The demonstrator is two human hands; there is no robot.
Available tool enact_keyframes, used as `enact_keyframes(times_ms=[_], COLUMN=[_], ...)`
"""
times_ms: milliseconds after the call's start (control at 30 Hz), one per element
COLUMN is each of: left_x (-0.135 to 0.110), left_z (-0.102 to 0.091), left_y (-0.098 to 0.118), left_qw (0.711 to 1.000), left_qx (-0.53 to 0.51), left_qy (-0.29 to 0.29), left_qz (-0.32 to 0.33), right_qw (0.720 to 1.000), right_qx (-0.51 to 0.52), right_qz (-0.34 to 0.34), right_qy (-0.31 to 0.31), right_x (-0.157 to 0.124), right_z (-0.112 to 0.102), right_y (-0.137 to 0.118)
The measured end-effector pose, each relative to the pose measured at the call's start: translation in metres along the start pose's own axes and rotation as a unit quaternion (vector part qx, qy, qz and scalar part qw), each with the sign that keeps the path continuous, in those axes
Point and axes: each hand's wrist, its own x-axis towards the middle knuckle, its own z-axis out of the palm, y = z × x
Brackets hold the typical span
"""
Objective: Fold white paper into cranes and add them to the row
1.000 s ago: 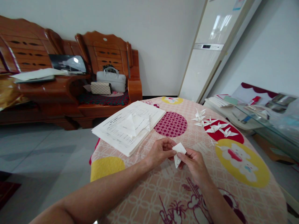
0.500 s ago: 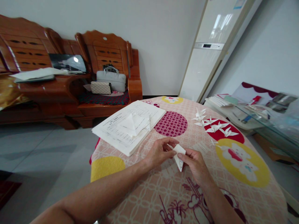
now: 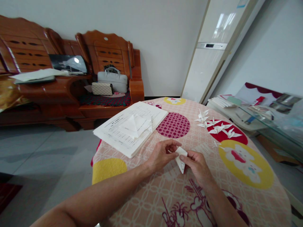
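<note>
Both of my hands hold one small folded piece of white paper [image 3: 181, 158] just above the round table [image 3: 146, 195], which wears a pink patterned cloth. My left hand [image 3: 162, 154] pinches the paper's left edge between thumb and fingers. On the right side my right hand [image 3: 196, 165] grips it with thumb and forefinger, and the paper's point hangs downward. Several finished white paper cranes [image 3: 216, 127] lie farther back on the right of the cloth. A thick stack of printed sheets [image 3: 129, 127] with a folded white paper on top rests at the table's far left.
Wooden armchairs [image 3: 106, 63] stand behind the table, one holding a grey handbag [image 3: 113, 80] and a small quilted purse [image 3: 102, 89]. A tall white air conditioner [image 3: 210, 53] stands at the back right. A glass-topped side table [image 3: 255, 115] with papers sits at the right.
The paper has turned in my fingers: its broad face tilted away and its point now hangs lower. Both hands stayed in nearly the same place.
</note>
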Motion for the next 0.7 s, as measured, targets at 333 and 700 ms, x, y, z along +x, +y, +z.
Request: enact_keyframes(times_ms=[333,700], left_x=[-0.002,-0.003], left_z=[0.0,0.007], left_y=[0.005,0.002], left_qw=[0.992,1.0], left_qx=[0.117,0.017], left_qy=[0.013,0.026], left_qz=[0.042,-0.007], right_qw=[1.0,0.999], right_qx=[0.004,0.04], right_qz=[0.003,-0.006], right_qy=[0.006,0.033], right_x=[-0.001,0.0], right_z=[0.001,0.004], right_y=[-0.004,0.001])
